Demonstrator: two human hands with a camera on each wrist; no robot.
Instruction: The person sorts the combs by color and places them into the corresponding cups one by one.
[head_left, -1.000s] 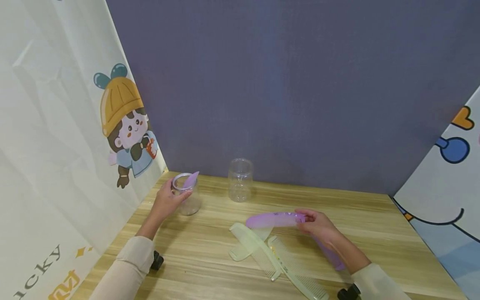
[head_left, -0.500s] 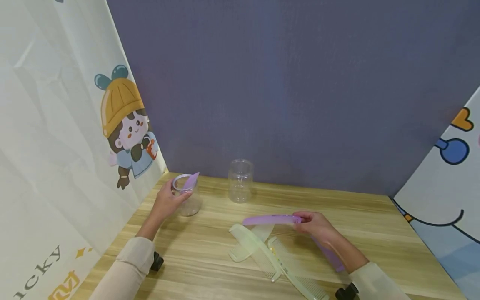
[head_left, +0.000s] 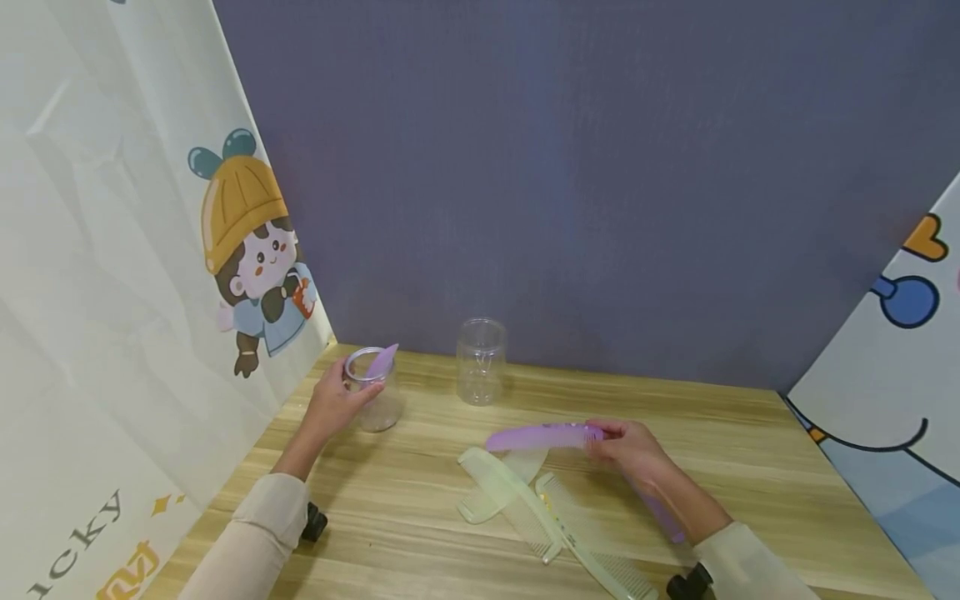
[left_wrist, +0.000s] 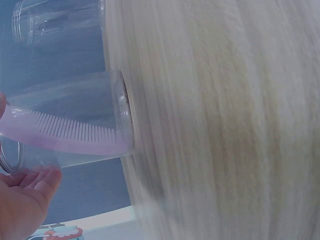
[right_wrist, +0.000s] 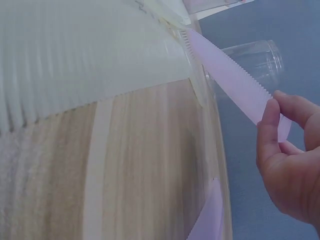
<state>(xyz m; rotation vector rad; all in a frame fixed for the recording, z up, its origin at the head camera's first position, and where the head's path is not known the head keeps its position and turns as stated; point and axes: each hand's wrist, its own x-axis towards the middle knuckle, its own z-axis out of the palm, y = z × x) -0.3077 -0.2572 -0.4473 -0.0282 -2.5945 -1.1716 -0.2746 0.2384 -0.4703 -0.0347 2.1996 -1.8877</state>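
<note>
My left hand [head_left: 334,407] grips the upper part of a clear plastic jar [head_left: 384,410] at the back left of the table. Inside that jar a purple comb [left_wrist: 75,142] leans, its tip above the rim. My right hand [head_left: 628,450] pinches one end of another purple comb [head_left: 536,437], held level above the pale green combs [head_left: 517,492]. In the right wrist view, thumb and fingertips close on the comb's end. Partly hidden beneath my right forearm lies a further purple comb [head_left: 663,515].
A second clear jar [head_left: 482,367] stands near the back edge, right of the held one. Several pale green combs lie crossed at the middle front of the wooden table [head_left: 420,542]. A grey-blue panel [head_left: 570,208] rises behind, with printed sheets on both sides.
The purple comb in my right hand has shifted slightly left and turned a little about its length. My left hand and the jar stay where they were.
</note>
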